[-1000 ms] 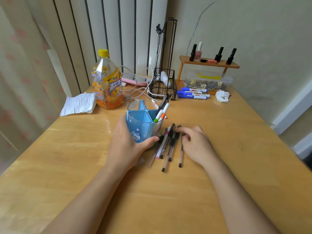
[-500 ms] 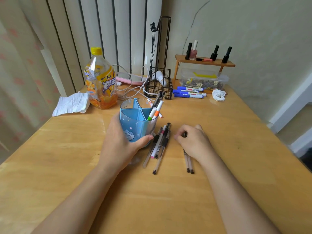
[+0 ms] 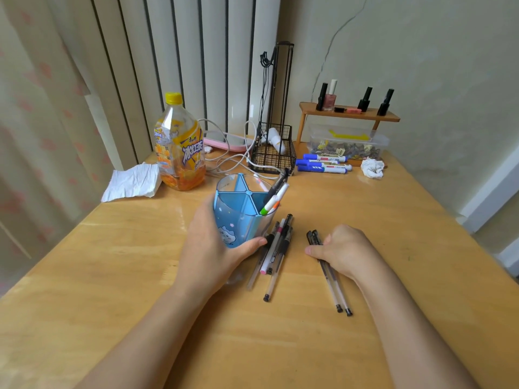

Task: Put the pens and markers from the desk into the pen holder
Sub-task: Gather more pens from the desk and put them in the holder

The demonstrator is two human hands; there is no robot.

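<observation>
I see the wooden bench [image 3: 365,220] with the blue pen holder [image 3: 238,217] standing near its middle. My left hand [image 3: 213,248] wraps it, the grip closed around its wall. A few pens and markers [image 3: 273,196] already stand in one compartment; the other compartments look empty. By my reckoning the job is barely begun. A loose bunch of pens [image 3: 273,251] lies touching the holder's base. Three blue markers [image 3: 323,164] wait near the far wall. My right hand [image 3: 341,249] presses down on two pens [image 3: 331,273], fingers curled over them, pinning rather than lifting; whether it fully grasps them I cannot tell.
</observation>
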